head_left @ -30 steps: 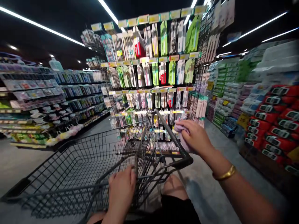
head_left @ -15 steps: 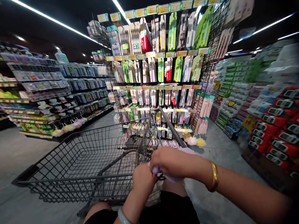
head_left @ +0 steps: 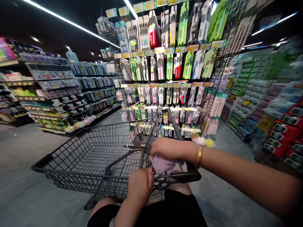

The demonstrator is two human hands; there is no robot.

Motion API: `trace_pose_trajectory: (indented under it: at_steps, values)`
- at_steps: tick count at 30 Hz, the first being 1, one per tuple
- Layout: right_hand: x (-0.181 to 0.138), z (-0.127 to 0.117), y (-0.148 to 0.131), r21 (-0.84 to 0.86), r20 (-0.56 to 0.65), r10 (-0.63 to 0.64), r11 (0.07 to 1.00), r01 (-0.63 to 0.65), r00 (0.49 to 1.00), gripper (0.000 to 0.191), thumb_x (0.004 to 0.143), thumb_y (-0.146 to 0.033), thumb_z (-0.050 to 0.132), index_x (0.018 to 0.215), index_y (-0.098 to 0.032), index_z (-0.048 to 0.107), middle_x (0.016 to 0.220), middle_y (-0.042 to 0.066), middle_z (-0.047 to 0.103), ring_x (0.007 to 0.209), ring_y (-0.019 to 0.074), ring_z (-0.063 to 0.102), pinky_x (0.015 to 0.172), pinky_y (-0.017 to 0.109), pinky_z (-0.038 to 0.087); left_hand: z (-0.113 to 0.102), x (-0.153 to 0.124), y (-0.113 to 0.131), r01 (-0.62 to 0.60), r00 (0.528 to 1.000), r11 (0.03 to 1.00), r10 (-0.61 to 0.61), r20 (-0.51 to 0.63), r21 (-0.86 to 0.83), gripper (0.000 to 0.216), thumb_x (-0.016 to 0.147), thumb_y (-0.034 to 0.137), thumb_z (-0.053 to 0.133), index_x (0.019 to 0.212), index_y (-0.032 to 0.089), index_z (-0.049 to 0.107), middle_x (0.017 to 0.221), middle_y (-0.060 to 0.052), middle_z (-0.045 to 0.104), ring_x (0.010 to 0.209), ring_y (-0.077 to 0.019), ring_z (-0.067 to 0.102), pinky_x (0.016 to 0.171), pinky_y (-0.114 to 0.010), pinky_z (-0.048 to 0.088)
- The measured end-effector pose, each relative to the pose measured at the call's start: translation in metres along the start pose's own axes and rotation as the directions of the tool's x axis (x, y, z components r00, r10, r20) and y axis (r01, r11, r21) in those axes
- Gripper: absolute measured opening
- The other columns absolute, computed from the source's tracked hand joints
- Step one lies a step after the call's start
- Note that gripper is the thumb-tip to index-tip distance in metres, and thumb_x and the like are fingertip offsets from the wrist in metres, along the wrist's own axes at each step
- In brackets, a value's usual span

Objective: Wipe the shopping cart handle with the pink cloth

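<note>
The right hand's (head_left: pixel 167 148) grip is closed around a soft, crumpled purple cloth (head_left: pixel 162 164), near the smooth, dark handle (head_left: pixel 189 176) of a hard wire cart (head_left: pixel 82 177). The left hand (head_left: pixel 140 183) is by the cart's side; its fingers are hidden, so I can't tell what it has. The cloth seems in use; what's done or left, I can't tell. Flat, shiny packs (head_left: pixel 183 25) hang behind.

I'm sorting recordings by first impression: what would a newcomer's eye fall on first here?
Probably the tall rack straight ahead, hung with bright packs. Below it, the black cart spreads from the centre to the left. Near its handle, the right hand holds a lilac cloth, a gold bangle on its wrist.
</note>
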State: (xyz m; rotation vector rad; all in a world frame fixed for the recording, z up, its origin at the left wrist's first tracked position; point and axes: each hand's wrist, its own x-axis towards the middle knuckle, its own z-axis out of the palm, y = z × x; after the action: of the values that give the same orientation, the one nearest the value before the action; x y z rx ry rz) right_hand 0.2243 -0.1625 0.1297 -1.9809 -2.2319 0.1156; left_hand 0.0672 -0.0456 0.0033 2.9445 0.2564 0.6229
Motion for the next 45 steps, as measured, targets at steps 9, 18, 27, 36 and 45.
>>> trace_pose_trajectory:
  at_steps: [9, 18, 27, 36, 45]
  values:
    - [0.01, 0.008, -0.008, -0.02, -0.005, -0.158, 0.987, 0.158, 0.987, 0.026, 0.08, -0.007, 0.058, 0.093, -0.022, 0.074, 0.091, 0.002, 0.071, 0.086, 0.0157, 0.058, 0.083, 0.028, 0.042, -0.017, -0.02, -0.014, -0.043, 0.999, 0.997, 0.042, -0.007, -0.059, 0.051, 0.097, 0.028, 0.025, 0.068, 0.02, 0.067, 0.061, -0.008, 0.067, 0.058, -0.0208, 0.063, 0.054, -0.032, 0.038]
    - [0.005, 0.017, -0.02, -0.022, -0.078, -0.253, 0.967, 0.252, 0.964, 0.024, 0.081, -0.008, 0.058, 0.091, -0.023, 0.073, 0.088, 0.001, 0.07, 0.083, 0.0151, 0.056, 0.084, 0.03, 0.041, -0.033, -0.049, -0.025, -0.069, 0.997, 0.976, 0.075, 0.02, -0.204, 0.055, 0.1, 0.031, 0.019, 0.083, 0.021, 0.071, 0.064, -0.006, 0.066, 0.061, -0.019, 0.062, 0.058, -0.032, 0.041]
    - [0.008, 0.019, -0.042, 0.146, -0.142, -0.217, 0.96, 0.237, 0.966, 0.032, 0.081, -0.005, 0.055, 0.102, -0.024, 0.072, 0.097, 0.001, 0.071, 0.093, 0.0141, 0.061, 0.09, 0.029, 0.044, -0.052, -0.079, -0.041, -0.065, 0.992, 0.944, 0.096, 0.08, -0.325, 0.056, 0.1, 0.033, 0.018, 0.088, 0.022, 0.071, 0.069, -0.005, 0.068, 0.065, -0.0183, 0.062, 0.065, -0.033, 0.044]
    - [0.012, 0.024, -0.043, 0.048, -0.211, -0.003, 0.999, 0.013, 0.978, 0.031, 0.081, -0.005, 0.054, 0.1, -0.022, 0.072, 0.099, 0.004, 0.069, 0.09, 0.0161, 0.06, 0.084, 0.03, 0.045, -0.051, -0.063, -0.057, -0.046, 0.991, 0.963, 0.078, 0.109, -0.265, 0.06, 0.099, 0.036, 0.017, 0.082, 0.02, 0.073, 0.067, -0.006, 0.068, 0.065, -0.0176, 0.063, 0.066, -0.031, 0.044]
    - [-0.028, 0.033, -0.08, -0.066, -0.665, 0.069, 0.986, -0.151, 0.744, 0.019, 0.088, -0.014, 0.053, 0.094, -0.02, 0.07, 0.105, 0.009, 0.067, 0.095, 0.0223, 0.055, 0.083, 0.038, 0.045, -0.056, -0.053, -0.102, 0.019, 0.991, 0.939, 0.027, 0.129, -0.343, 0.059, 0.1, 0.039, 0.018, 0.086, 0.021, 0.073, 0.065, -0.003, 0.068, 0.067, -0.0163, 0.062, 0.073, -0.031, 0.046]
